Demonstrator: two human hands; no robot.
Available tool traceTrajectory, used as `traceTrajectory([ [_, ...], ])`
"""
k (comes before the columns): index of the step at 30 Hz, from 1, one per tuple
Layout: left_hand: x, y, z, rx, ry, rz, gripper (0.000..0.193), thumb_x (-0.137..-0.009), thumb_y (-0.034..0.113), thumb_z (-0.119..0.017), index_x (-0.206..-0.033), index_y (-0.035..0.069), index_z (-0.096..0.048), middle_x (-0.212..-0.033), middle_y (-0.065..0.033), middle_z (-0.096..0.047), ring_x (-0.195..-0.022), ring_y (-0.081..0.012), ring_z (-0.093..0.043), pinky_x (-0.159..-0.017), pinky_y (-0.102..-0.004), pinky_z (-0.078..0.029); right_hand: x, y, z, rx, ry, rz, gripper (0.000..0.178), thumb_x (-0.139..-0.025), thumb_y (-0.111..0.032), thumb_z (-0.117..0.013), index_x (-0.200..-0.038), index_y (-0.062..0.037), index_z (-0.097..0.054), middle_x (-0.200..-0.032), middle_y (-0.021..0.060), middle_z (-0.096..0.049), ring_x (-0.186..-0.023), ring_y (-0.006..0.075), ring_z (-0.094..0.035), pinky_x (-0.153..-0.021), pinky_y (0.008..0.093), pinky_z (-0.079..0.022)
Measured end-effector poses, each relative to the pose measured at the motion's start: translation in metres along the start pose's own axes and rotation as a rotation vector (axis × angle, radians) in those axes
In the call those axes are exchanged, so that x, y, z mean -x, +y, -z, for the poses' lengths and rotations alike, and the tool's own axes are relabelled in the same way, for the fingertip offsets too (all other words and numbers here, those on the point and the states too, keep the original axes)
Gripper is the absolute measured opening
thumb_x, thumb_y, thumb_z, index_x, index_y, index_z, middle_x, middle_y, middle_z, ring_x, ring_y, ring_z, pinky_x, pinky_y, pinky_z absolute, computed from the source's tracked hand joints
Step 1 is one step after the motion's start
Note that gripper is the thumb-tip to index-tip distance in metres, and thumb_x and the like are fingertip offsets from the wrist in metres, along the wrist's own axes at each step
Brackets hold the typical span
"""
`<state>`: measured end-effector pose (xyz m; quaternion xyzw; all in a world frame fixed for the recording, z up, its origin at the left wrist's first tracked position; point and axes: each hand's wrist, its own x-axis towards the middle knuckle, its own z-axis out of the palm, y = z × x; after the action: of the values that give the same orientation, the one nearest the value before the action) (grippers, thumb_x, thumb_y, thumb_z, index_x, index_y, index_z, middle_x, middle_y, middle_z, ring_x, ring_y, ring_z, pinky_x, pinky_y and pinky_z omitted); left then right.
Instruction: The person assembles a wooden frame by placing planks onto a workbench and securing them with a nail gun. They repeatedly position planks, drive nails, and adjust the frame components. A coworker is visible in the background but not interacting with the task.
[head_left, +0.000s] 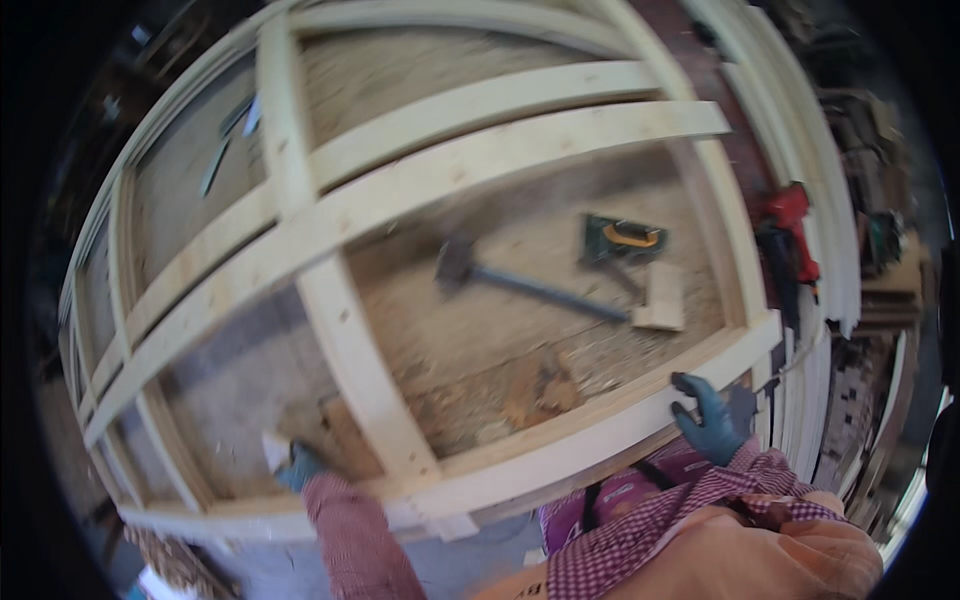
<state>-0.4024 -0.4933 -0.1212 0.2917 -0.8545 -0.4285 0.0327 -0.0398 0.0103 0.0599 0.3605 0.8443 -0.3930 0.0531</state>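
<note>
A large pale timber frame (470, 165) of rails and crosspieces lies before me. My left hand (302, 468), in a teal glove, reaches over the near rail into a bay left of a short crosspiece (365, 370). Its fingers are closed on a small pale piece (274, 450), blurred and partly hidden. My right hand (712, 424), also gloved, rests at the near rail (600, 430) close to the right corner, thumb and fingers apart. In the bay between them lie a hammer (540, 290) with a dark head and a handsaw (622, 245) with a green and yellow handle.
A small wood block (660, 297) sits beside the hammer handle's end. Farther left, a green-handled tool (215, 160) lies inside another bay. A red and black power tool (790, 235) stands right of the frame, by long pale boards (815, 150).
</note>
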Motion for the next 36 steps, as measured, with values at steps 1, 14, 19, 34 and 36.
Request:
traceTrajectory([
  [1,-0.002,-0.017,0.012,0.219,0.150,0.167,0.054,-0.074,0.003,-0.073,-0.117,-0.009,-0.043,-0.099,-0.0206,-0.060,-0.087,-0.0264,-0.060,-0.080,-0.0364,-0.054,-0.004,0.007,-0.002,0.002,0.026,0.096,0.045,-0.080,-0.002,-0.065,-0.123,0.0010,-0.050,-0.116,0.0176,-0.055,-0.107,0.0272,-0.057,-0.090,0.0334,-0.046],
  [14,0.481,0.218,-0.082,-0.053,-1.230,-1.116,0.065,-0.058,0.021,-0.081,-0.119,0.012,-0.059,-0.128,-0.0185,-0.044,-0.110,-0.0333,-0.049,-0.091,-0.0411,-0.044,0.008,0.049,0.114,-1.066,-0.315,-0.059,0.073,-0.078,-0.008,-0.071,-0.140,-0.0048,-0.033,-0.129,0.0102,-0.047,-0.119,0.0189,-0.048,-0.097,0.0317,-0.041],
  [19,0.676,0.222,-0.149,0.073,-1.142,-1.620,0.044,-0.079,0.013,-0.062,-0.123,0.020,-0.058,-0.125,-0.0149,-0.050,-0.108,-0.0303,-0.053,-0.095,-0.0421,-0.044,0.050,0.194,0.218,-1.024,-0.168,-0.048,0.062,-0.075,-0.013,-0.074,-0.128,0.0014,-0.045,-0.121,0.0102,-0.055,-0.110,0.0181,-0.053,-0.097,0.0330,-0.043],
  [34,0.714,0.176,-0.257,-0.806,-0.975,-1.374,0.092,-0.058,0.038,-0.078,-0.130,-0.001,-0.036,-0.126,-0.0194,-0.042,-0.120,-0.0359,-0.038,-0.106,-0.0513,-0.025,-0.053,0.374,0.251,-1.217,0.209,-0.495,0.037,-0.083,-0.010,-0.067,-0.117,-0.0026,-0.053,-0.105,0.0058,-0.061,-0.094,0.0115,-0.058,-0.084,0.0267,-0.049],
  [36,0.715,0.170,-0.259,-0.789,-0.953,-1.360,0.089,-0.058,0.037,-0.078,-0.128,-0.001,-0.038,-0.124,-0.0191,-0.043,-0.117,-0.0365,-0.039,-0.103,-0.0514,-0.028,-0.056,0.381,0.251,-1.198,0.092,-0.369,0.038,-0.082,-0.011,-0.068,-0.116,-0.0028,-0.053,-0.103,0.0058,-0.061,-0.093,0.0115,-0.058,-0.082,0.0268,-0.049],
])
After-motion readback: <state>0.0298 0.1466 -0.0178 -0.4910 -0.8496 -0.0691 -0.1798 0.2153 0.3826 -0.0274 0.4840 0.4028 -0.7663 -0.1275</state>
